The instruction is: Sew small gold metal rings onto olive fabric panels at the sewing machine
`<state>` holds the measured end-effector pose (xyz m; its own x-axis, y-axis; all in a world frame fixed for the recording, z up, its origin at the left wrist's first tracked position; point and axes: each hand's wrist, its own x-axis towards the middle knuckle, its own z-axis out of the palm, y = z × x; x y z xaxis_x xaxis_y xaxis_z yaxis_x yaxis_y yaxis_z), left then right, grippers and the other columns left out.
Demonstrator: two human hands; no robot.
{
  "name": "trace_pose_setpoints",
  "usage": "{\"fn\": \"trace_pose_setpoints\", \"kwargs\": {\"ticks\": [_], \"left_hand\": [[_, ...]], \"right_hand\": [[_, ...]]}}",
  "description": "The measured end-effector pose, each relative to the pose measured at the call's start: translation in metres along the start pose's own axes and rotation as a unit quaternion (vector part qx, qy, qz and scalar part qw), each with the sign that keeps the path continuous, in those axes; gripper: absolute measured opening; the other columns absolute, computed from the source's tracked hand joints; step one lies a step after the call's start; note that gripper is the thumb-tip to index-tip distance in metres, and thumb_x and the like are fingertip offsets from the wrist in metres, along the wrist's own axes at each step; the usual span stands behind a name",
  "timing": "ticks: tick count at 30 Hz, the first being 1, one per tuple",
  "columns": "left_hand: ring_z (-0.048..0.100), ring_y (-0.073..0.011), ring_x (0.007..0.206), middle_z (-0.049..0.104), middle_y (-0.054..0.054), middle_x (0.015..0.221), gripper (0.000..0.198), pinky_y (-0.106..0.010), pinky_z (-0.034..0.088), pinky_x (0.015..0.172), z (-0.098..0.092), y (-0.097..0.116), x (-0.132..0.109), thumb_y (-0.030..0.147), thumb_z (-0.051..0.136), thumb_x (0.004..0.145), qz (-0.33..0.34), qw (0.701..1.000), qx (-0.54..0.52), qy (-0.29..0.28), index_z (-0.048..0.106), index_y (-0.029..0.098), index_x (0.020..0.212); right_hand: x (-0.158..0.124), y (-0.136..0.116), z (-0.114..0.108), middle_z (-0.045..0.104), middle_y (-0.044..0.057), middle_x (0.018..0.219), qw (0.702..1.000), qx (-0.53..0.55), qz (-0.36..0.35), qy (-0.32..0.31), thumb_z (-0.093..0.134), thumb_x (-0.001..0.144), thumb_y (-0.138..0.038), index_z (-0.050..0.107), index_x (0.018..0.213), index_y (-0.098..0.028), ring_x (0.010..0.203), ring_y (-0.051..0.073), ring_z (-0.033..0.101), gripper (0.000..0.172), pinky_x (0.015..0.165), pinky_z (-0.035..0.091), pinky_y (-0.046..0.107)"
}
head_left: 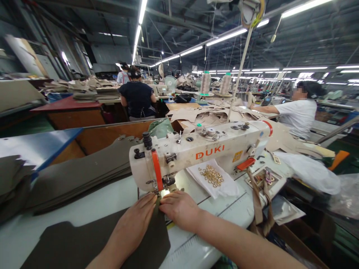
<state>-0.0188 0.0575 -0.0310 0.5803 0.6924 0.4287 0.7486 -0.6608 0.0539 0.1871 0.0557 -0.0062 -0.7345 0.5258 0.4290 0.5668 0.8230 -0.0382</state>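
My left hand (pixel 134 220) and right hand (pixel 179 209) press flat and open on the fabric (pixel 84 246), holding nothing, so near the machine (pixel 213 149) that I reckon a slip might catch them.

A garment factory floor: a DUKI sewing machine (pixel 202 153) dominates centre frame, thread cones (pixel 205 83) stand behind it, cut fabric stacks (pixel 84 89) crowd the upper left, and a seated worker (pixel 137 95) sews under fluorescent strip lights (pixel 226 36).
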Motion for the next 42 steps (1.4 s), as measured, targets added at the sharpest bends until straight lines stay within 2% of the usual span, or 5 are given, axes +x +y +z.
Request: {"fn": "trace_pose_setpoints", "kwargs": {"ticks": [27,31,36,39,42], "left_hand": [[0.064,-0.0223,0.102,0.071,-0.012,0.105,0.051,-0.036,0.050,0.094,-0.004,0.006,0.008,0.035,0.024,0.095,0.006,1.000,0.018,0.019,0.069,0.013,0.102],[0.066,-0.0207,0.098,0.071,-0.012,0.105,0.045,-0.034,0.053,0.090,-0.016,0.019,-0.011,0.029,0.027,0.095,-0.001,0.998,0.044,0.033,0.068,0.013,0.103],[0.065,-0.0192,0.099,0.070,-0.010,0.107,0.039,-0.033,0.053,0.091,-0.033,0.043,-0.036,0.023,0.031,0.092,-0.026,0.998,0.045,0.020,0.066,0.014,0.106],[0.065,-0.0189,0.101,0.069,-0.009,0.109,0.036,-0.033,0.052,0.092,-0.042,0.050,-0.038,0.023,0.035,0.091,-0.064,0.997,0.027,0.018,0.065,0.015,0.108],[0.060,-0.0218,0.110,0.061,-0.010,0.125,0.039,-0.035,0.051,0.093,-0.057,0.057,-0.043,0.030,0.043,0.088,-0.107,0.993,0.024,0.040,0.055,0.018,0.123]], "right_hand": [[0.001,0.001,-0.006,0.068,0.004,0.095,1.000,-0.007,-0.001,-0.028,0.051,0.091,-0.019,0.061,0.082,-0.016,0.088,0.016,0.058,0.013,0.082,0.041,0.028],[-0.003,-0.017,-0.012,0.066,0.003,0.084,0.998,-0.003,-0.035,-0.047,0.052,0.090,-0.019,0.059,0.079,-0.017,0.085,0.016,0.057,0.014,0.083,0.041,0.028],[-0.016,-0.044,-0.014,0.066,0.005,0.099,0.999,0.030,-0.042,-0.013,0.049,0.092,-0.018,0.060,0.085,-0.015,0.096,0.015,0.056,0.013,0.089,0.041,0.028],[-0.018,-0.047,-0.013,0.067,0.004,0.100,0.998,0.045,-0.042,-0.007,0.048,0.092,-0.017,0.061,0.088,-0.016,0.096,0.015,0.057,0.013,0.089,0.042,0.029],[-0.018,-0.045,-0.012,0.068,0.004,0.102,0.997,0.054,-0.045,-0.008,0.048,0.093,-0.019,0.062,0.095,-0.016,0.097,0.014,0.058,0.014,0.089,0.043,0.029]]}}
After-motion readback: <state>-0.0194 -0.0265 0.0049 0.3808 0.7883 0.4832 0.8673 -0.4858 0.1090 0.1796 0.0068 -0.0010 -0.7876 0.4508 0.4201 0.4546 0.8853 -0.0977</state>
